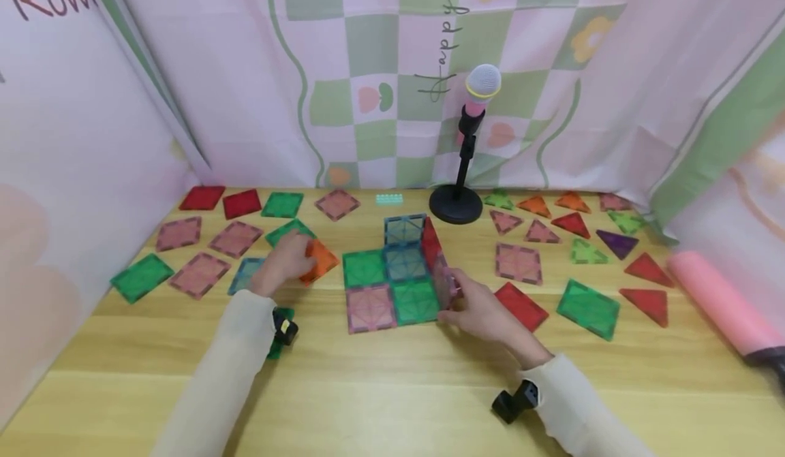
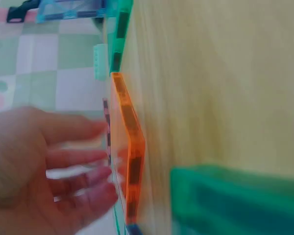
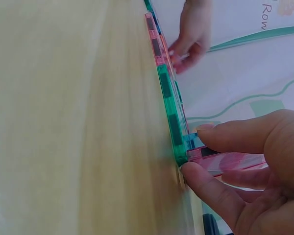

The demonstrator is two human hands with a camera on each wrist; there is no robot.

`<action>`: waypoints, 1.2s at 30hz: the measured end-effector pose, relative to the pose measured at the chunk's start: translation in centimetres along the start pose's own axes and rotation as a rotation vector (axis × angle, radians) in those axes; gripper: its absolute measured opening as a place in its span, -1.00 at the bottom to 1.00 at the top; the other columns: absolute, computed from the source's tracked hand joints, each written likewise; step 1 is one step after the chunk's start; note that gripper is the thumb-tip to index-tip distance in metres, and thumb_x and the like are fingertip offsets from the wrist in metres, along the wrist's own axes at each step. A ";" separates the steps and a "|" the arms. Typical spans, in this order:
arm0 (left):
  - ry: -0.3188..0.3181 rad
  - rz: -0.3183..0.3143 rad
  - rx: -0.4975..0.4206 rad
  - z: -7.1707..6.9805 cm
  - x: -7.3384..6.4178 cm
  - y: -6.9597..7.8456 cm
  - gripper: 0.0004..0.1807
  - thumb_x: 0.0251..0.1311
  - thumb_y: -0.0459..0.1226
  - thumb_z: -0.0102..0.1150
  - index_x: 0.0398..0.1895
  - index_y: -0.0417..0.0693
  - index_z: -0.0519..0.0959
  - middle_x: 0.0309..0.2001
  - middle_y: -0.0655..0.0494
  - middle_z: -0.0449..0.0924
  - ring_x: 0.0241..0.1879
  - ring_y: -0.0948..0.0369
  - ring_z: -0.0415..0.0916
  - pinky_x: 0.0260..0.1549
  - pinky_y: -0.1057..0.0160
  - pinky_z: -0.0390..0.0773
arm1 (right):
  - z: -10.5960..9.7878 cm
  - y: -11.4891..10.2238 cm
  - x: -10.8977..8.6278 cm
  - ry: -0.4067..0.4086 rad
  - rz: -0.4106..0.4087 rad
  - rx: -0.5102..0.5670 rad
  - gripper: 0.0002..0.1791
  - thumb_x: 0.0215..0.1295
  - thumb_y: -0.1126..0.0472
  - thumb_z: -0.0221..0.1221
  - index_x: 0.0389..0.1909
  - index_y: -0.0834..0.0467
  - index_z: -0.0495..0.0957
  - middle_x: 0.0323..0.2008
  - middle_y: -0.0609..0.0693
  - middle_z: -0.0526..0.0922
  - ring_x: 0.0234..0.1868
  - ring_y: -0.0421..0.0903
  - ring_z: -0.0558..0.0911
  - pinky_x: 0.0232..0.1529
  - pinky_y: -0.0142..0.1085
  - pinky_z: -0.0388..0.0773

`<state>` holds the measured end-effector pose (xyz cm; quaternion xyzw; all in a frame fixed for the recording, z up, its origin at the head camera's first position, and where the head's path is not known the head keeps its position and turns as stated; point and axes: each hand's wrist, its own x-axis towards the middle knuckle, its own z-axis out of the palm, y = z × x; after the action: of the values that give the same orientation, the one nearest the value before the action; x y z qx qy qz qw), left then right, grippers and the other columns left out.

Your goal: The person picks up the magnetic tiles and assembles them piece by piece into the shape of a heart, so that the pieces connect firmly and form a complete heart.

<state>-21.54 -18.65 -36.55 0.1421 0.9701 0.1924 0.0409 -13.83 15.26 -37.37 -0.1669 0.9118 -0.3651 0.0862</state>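
Magnetic tiles in a flat square of green [image 1: 364, 268], blue [image 1: 405, 263], pink [image 1: 371, 308] and green [image 1: 417, 302] lie mid-table. Behind them a blue tile [image 1: 405, 228] stands upright; along the right edge stand a red tile [image 1: 432, 240] and a pink tile [image 1: 443, 285]. My right hand [image 1: 481, 307] pinches that pink tile near its lower front corner, thumb and index at the green tile's edge [image 3: 172, 120]. To the left, my left hand [image 1: 285, 261] reaches over a flat orange tile [image 1: 324, 263], its loosely extended fingers right at the tile [image 2: 130, 142].
More flat tiles, such as a green one [image 1: 142, 277] and a pink one [image 1: 236, 238], spread over the left. Triangles, including a purple one [image 1: 617, 243], lie at right. A microphone stand [image 1: 456, 203] rises at the back; a pink cylinder [image 1: 724, 300] rests at the right edge.
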 end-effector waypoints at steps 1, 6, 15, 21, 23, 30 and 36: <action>-0.012 -0.024 0.020 -0.1 -0.2 -0.2 -0.87 0.15 -0.37 0.11 -0.41 -0.33 0.52 -0.39 -0.10 0.41 -0.31 0.07 0.28 -0.38 0.19 0.31 | 0.0 0.1 0.0 -0.001 0.002 -0.004 -0.23 0.11 0.29 0.32 0.32 0.29 0.18 -0.12 0.20 0.59 -0.17 -0.01 0.59 -0.15 -0.13 0.58; -0.072 -0.086 0.043 -0.7 -1.1 -0.4 -0.73 0.18 -0.24 0.20 -0.40 -0.36 0.54 -0.30 -0.18 0.44 -0.18 0.00 0.31 -0.22 0.10 0.40 | 0.1 0.2 0.2 0.002 -0.013 -0.006 -0.24 0.11 0.28 0.33 0.31 0.29 0.20 -0.16 0.19 0.60 -0.16 0.00 0.59 -0.16 -0.15 0.57; -0.169 -0.147 0.002 -0.5 -0.9 0.9 -0.49 0.09 -0.12 0.34 -0.01 -0.29 0.48 -0.19 -0.11 0.45 -0.26 0.06 0.35 -0.28 0.15 0.42 | -0.2 0.5 0.2 -0.005 -0.038 0.005 -0.27 0.11 0.26 0.33 0.28 0.28 0.23 -0.07 0.21 0.57 -0.12 0.02 0.56 -0.10 -0.07 0.56; -0.249 -0.136 0.049 -0.7 -0.7 1.2 -0.76 0.17 -0.19 0.22 -0.47 -0.14 0.43 -0.57 0.10 0.32 -0.55 0.21 0.25 -0.57 0.32 0.25 | -0.2 0.7 0.2 -0.006 -0.044 0.017 -0.28 0.11 0.29 0.32 0.28 0.27 0.24 -0.05 0.23 0.58 -0.11 0.04 0.57 -0.10 -0.08 0.57; -0.282 -0.127 0.058 -1.1 -0.7 1.1 -0.75 0.18 -0.21 0.18 -0.56 -0.12 0.41 -0.62 0.13 0.29 -0.61 0.24 0.23 -0.61 0.34 0.24 | -0.1 0.6 0.4 -0.009 -0.051 0.017 -0.28 0.11 0.30 0.32 0.28 0.27 0.24 -0.05 0.23 0.58 -0.11 0.03 0.57 -0.12 -0.10 0.57; -0.297 -0.054 0.001 -2.5 -0.8 -0.2 -0.68 0.35 -0.17 -0.09 -0.18 -0.30 0.49 -0.42 -0.04 0.44 -0.44 0.11 0.37 -0.41 0.21 0.40 | -0.1 0.2 0.6 -0.021 -0.060 0.010 -0.25 0.11 0.26 0.33 0.31 0.29 0.22 -0.15 0.17 0.58 -0.20 -0.02 0.54 -0.22 -0.21 0.54; -0.254 -0.038 -0.143 -2.6 -0.7 -1.6 -0.42 0.51 -0.10 -0.44 0.36 -0.36 0.20 0.35 -0.35 0.20 0.34 -0.23 0.15 0.28 -0.16 0.20 | -0.2 0.4 0.3 -0.018 -0.048 0.003 -0.25 0.10 0.26 0.34 0.29 0.30 0.23 -0.14 0.17 0.58 -0.19 -0.03 0.54 -0.20 -0.19 0.56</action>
<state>-21.61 -21.18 -34.76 0.1439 0.9435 0.2406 0.1768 -14.30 15.54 -37.52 -0.1920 0.9062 -0.3669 0.0856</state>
